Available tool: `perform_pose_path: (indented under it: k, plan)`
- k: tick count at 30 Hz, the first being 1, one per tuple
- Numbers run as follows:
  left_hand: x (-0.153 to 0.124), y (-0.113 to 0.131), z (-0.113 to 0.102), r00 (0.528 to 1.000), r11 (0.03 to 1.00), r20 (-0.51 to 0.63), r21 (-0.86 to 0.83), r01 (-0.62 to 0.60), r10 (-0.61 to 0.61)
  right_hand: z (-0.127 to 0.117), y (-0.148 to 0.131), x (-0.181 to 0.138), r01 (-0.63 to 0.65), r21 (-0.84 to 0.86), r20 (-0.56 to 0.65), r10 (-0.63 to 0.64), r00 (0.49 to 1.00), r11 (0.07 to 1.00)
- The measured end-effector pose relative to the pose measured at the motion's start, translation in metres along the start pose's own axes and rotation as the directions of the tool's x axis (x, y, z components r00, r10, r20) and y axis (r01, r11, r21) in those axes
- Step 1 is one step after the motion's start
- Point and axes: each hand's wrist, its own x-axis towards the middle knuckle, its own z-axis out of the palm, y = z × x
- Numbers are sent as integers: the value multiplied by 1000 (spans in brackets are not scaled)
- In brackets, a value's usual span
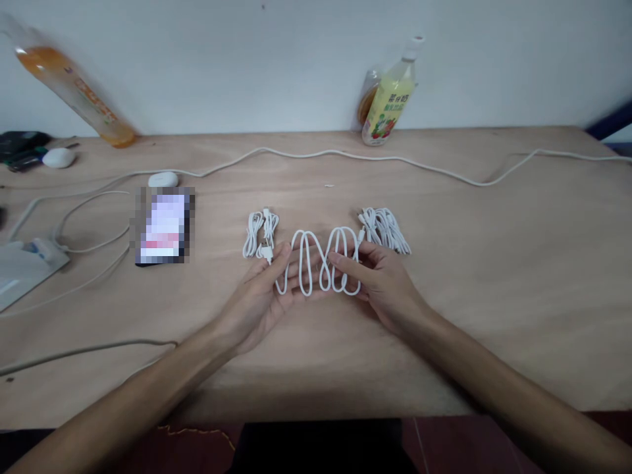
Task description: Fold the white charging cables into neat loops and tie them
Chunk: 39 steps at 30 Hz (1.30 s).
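Observation:
A white charging cable (306, 263) lies in loose loops across the fingers of both hands, just above the desk. My left hand (269, 289) is closed on its left end, the thumb near a white USB plug (266, 251). With thumb and fingers my right hand (382, 276) grips the loops on the right, where the cable's other connector (362, 235) sticks up. Beyond the left hand lie small folded white cables (253, 232). A larger bunch of folded white cables (385, 229) rests beyond the right hand.
A blurred-out phone (165, 227) and a white earbud case (162, 180) lie at the left. One long white cord (330, 153) crosses the desk (494, 263). By the wall stand an orange drink bottle (79, 99) and a yellow-green bottle (390, 99). A power strip (29, 270) sits far left.

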Motion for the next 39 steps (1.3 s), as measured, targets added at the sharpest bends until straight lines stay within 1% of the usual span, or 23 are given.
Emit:
perform_pose_path:
  k: [4,8,14,21,26,33,39]
  plan:
    - [-1,0,2,1000,1000,-2,-15,-7,6,0,-1,0,-20,-6,-4,20,1000,1000]
    - [-3,1,2,1000,1000,-19,10,-14,14,0,-2,-1,-23,-14,-8,23,1000,1000]
    - [-3,0,1,1000,999,-5,40,-19,19,-1,-2,-1,-22,-22,53,23,998,1000]
    - [-1,-1,4,997,995,-36,71,-70,73,0,-1,-1,-12,-11,88,13,996,1000]
    - [-2,-1,5,995,993,-12,67,-102,103,1,0,-1,-16,3,118,16,993,1000]
    - [-2,-5,4,997,994,12,69,-81,81,0,1,0,-5,-11,155,7,988,1000]
    - [-1,-8,-2,993,989,67,104,-101,94,2,0,-1,48,-66,154,-38,987,997]
